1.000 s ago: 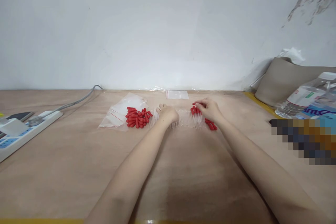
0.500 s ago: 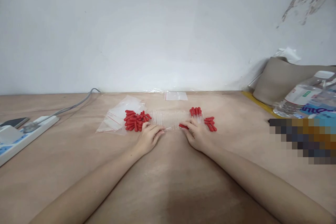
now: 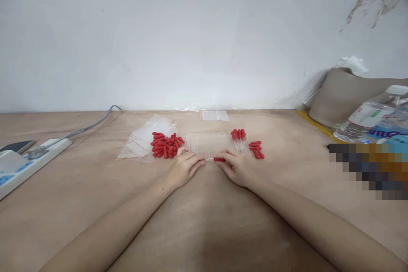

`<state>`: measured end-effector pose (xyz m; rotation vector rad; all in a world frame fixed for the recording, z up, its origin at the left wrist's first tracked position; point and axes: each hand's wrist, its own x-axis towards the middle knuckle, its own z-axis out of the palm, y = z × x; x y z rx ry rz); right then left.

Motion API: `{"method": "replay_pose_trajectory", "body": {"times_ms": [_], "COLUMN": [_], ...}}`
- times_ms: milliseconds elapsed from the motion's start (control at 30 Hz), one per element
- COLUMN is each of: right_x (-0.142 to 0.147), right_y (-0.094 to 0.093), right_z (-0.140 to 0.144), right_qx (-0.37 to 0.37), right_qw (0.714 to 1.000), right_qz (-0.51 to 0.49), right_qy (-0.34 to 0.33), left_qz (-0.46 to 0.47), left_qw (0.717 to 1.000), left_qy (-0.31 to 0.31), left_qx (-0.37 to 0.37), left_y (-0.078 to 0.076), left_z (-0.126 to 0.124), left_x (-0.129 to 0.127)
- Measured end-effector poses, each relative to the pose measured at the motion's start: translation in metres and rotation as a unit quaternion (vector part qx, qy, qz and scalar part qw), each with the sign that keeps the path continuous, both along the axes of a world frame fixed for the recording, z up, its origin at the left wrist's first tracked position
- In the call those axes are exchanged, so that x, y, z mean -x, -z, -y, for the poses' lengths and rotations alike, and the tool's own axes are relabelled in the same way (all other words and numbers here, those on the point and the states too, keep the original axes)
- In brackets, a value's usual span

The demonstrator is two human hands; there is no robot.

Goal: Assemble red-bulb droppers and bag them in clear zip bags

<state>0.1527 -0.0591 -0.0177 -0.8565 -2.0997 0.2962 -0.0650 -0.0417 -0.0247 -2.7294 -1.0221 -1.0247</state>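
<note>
Head view: I am pinching a clear tube (image 3: 208, 159) in my left hand (image 3: 185, 166) and a red cap (image 3: 219, 160) in my right hand (image 3: 235, 165), meeting between them. Both are looking light; the tube likely brittle and slippery, best held near its end. Beyond my fingers, more tubes (image 3: 208, 143) are blurring together, uncountable. Loose caps (image 3: 165, 144) are lying left.

A power strip (image 3: 30, 161) lay on the table (image 3: 204, 221), far left; water bottles (image 3: 369, 121) lay far right.
</note>
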Motion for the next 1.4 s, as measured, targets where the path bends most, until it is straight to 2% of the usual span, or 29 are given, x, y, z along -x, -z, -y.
{"method": "replay_pose_trajectory", "body": {"times_ms": [367,600,1000,1400], "right_x": [0.001,-0.001,-0.003,0.004], "right_y": [0.001,-0.001,0.009,0.008], "right_z": [-0.002,-0.001,-0.003,-0.012], "right_qx": [-0.003,-0.014,-0.04,-0.005], "right_qw": [1.0,0.999,0.996,0.994], "right_qz": [0.001,-0.005,0.061,0.059], "right_qy": [-0.002,-0.049,-0.057,-0.094], "left_qz": [0.024,0.011,-0.054,-0.031], "left_qw": [0.997,0.993,0.995,0.997], "left_qy": [0.05,0.089,0.049,0.049], "left_qx": [-0.047,-0.073,-0.064,-0.044], "left_y": [-0.004,-0.001,-0.007,-0.001], "left_z": [0.002,0.001,0.008,0.01], "left_x": [-0.004,-0.004,-0.006,-0.013]}}
